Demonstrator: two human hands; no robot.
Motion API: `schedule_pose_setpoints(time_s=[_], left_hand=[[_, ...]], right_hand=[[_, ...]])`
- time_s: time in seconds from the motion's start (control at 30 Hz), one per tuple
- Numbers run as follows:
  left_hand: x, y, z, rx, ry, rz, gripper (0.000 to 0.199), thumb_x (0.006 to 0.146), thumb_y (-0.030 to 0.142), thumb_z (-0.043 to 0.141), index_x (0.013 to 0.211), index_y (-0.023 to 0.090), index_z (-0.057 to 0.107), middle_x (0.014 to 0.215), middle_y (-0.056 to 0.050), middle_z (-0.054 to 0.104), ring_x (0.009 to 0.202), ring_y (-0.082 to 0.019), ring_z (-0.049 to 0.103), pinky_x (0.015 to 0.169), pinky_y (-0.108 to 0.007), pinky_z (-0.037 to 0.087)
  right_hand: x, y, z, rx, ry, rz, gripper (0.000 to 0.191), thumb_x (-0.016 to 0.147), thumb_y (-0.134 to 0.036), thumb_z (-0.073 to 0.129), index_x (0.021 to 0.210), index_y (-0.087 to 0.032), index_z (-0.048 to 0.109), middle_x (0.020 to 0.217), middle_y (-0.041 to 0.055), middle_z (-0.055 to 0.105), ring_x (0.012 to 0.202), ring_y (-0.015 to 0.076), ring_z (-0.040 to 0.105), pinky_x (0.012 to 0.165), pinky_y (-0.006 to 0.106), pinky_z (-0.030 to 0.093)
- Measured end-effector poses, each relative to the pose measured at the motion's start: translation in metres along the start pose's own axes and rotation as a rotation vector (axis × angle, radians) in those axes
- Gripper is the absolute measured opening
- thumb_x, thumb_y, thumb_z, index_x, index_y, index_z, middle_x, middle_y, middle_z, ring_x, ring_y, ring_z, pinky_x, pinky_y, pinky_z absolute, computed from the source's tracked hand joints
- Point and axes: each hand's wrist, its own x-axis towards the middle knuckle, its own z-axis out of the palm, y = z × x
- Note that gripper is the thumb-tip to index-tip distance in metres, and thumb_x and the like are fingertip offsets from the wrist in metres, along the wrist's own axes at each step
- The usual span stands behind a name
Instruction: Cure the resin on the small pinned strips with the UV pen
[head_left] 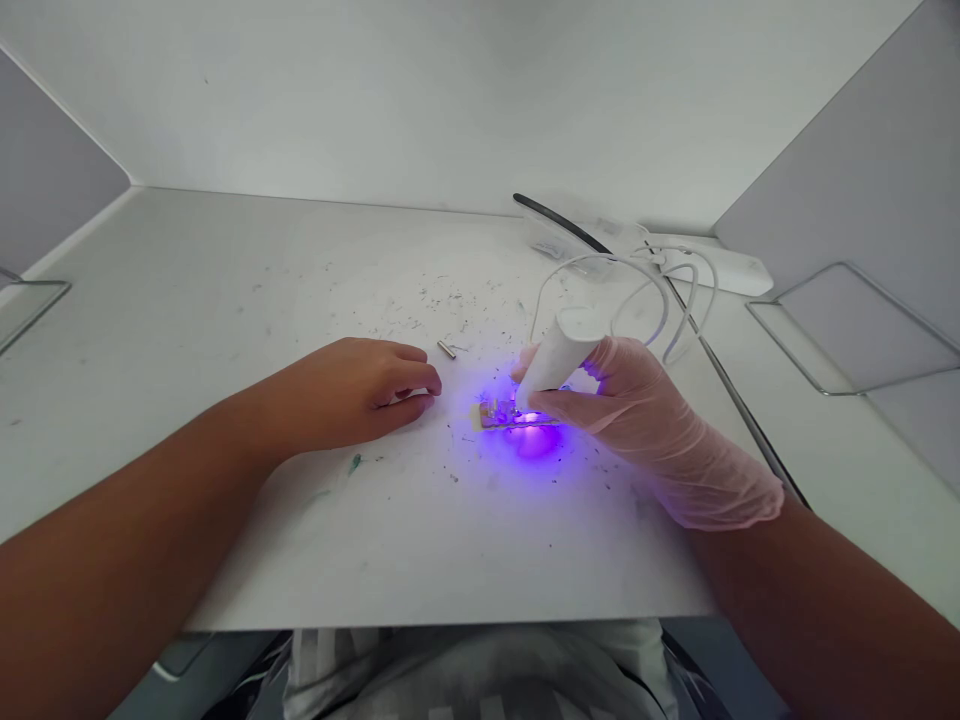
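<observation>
My right hand (626, 410), in a thin translucent pinkish glove, is closed round a white handheld UV lamp (559, 350). The lamp tilts downward and throws violet light onto a small narrow strip (491, 414) lying on the table. Its left end is pale yellow, with shiny clear bits along it; the lamp and my fingers cover part of it. Left of the strip, my bare left hand (360, 390) rests on the tabletop with fingers loosely bent and apart, holding nothing. Just beyond its fingertips lies a small metal cylinder (446, 350).
Dark crumbs are scattered over the white table (450, 560). At the back right lie a clear plastic bag (555, 245), a dark curved strip (562, 222), a white power strip (720, 268) and a looped white cable (664, 300). Wire frames (832, 392) flank the sides; a green scrap (354, 464) lies nearer.
</observation>
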Motion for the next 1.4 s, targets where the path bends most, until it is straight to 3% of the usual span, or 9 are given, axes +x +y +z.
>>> schedule_pose_setpoints(time_s=[1.4], left_hand=[[0.0008, 0.0027, -0.0017, 0.008, -0.025, -0.013, 0.038, 0.101, 0.036, 0.041, 0.094, 0.023, 0.077, 0.082, -0.003, 0.07, 0.066, -0.014, 0.061, 0.06, -0.031, 0.04]], right_hand=[[-0.0019, 0.0016, 0.002, -0.008, 0.025, 0.001, 0.013, 0.081, -0.027, 0.079, 0.092, -0.024, 0.074, 0.087, 0.0002, 0.077, 0.081, 0.0191, 0.072, 0.07, 0.035, 0.057]])
